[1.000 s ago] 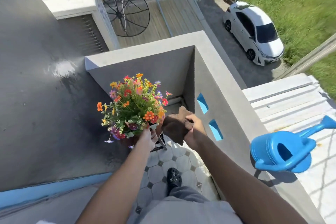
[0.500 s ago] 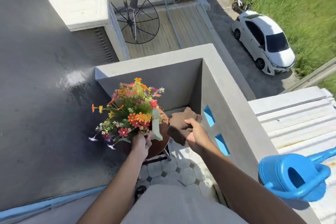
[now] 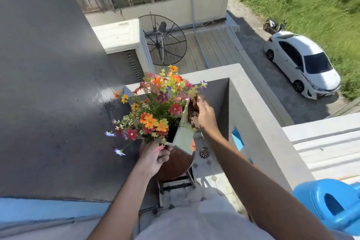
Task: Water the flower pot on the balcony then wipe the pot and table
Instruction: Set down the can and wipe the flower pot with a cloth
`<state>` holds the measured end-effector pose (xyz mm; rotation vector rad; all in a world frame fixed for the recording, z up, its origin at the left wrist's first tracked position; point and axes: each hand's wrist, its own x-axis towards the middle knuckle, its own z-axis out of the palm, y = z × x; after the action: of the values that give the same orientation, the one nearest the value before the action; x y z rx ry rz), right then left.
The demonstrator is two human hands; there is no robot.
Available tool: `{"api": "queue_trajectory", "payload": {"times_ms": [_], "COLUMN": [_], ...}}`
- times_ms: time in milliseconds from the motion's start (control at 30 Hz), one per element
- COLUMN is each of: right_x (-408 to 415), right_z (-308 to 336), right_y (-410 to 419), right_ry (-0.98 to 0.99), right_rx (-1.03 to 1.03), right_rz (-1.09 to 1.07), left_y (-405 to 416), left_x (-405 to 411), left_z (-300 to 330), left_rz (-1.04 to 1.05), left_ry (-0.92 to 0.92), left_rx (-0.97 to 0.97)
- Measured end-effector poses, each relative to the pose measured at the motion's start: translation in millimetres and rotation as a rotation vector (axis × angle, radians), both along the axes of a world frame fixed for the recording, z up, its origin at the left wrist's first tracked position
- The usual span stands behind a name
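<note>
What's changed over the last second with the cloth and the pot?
The right hand has brought the brown cloth from beside the flowers up against the pale pot, which the left hand has lifted and tilted over the round table. The blue watering can stays on the ledge.

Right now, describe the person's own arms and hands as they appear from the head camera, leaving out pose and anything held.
Both forearms are bare, with no sleeves in view. The left hand and right hand wear no gloves. No watch, bracelet or ring shows on either wrist or on the visible fingers. A pale grey garment covers the body below them.
</note>
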<state>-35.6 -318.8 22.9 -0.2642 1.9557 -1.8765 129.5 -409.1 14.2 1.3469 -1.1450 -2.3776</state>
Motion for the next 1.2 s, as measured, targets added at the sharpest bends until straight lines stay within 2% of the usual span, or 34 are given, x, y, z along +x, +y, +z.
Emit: {"api": "queue_trajectory", "payload": {"times_ms": [133, 200, 300, 500, 567, 633, 767, 833, 933, 1033, 1200], "right_x": [45.9, 71.2, 82.6, 33.1, 5.8, -9.6, 2.6, 22.3, 57.7, 73.9, 70.0], "right_z": [-5.5, -9.7, -16.4, 14.0, 22.0, 21.7, 14.0, 12.3, 5.5, -10.8, -28.8], "right_y": [12.6, 21.9, 27.3, 11.4, 5.7, 3.3, 5.1, 7.7, 14.0, 29.6, 41.5], "right_ry": [0.067, 0.196, 0.316, 0.350, 0.381, 0.353, 0.271, 0.291, 0.484, 0.524, 0.344], "right_rx": [-0.060, -0.070, -0.091, -0.055, 0.022, 0.084, 0.061, 0.048, -0.016, -0.040, 0.151], "right_rz": [0.135, 0.211, 0.212, 0.032, -0.051, -0.083, -0.129, -0.119, 0.005, 0.115, 0.069], "left_y": [-7.0, -10.8, -14.6, -0.9, 6.1, 8.7, 7.0, 5.5, -1.9, -9.9, -11.4], "left_x": [-5.2, -7.4, -5.4, -4.1, -3.7, -3.5, -4.4, -6.9, -13.5, -14.5, -10.4], "left_z": [11.6, 14.1, 15.0, 25.0, 28.6, 31.9, 33.3, 31.9, 32.1, 33.4, 27.3], "left_rz": [0.021, 0.044, 0.017, -0.003, -0.041, -0.081, -0.114, -0.076, 0.013, 0.040, -0.008], "left_ry": [0.049, 0.056, 0.099, 0.094, 0.110, 0.110, 0.128, 0.160, 0.146, 0.155, 0.179], "left_rx": [0.053, 0.053, 0.043, 0.041, 0.046, 0.034, 0.035, 0.068, 0.102, 0.151, 0.193]}}
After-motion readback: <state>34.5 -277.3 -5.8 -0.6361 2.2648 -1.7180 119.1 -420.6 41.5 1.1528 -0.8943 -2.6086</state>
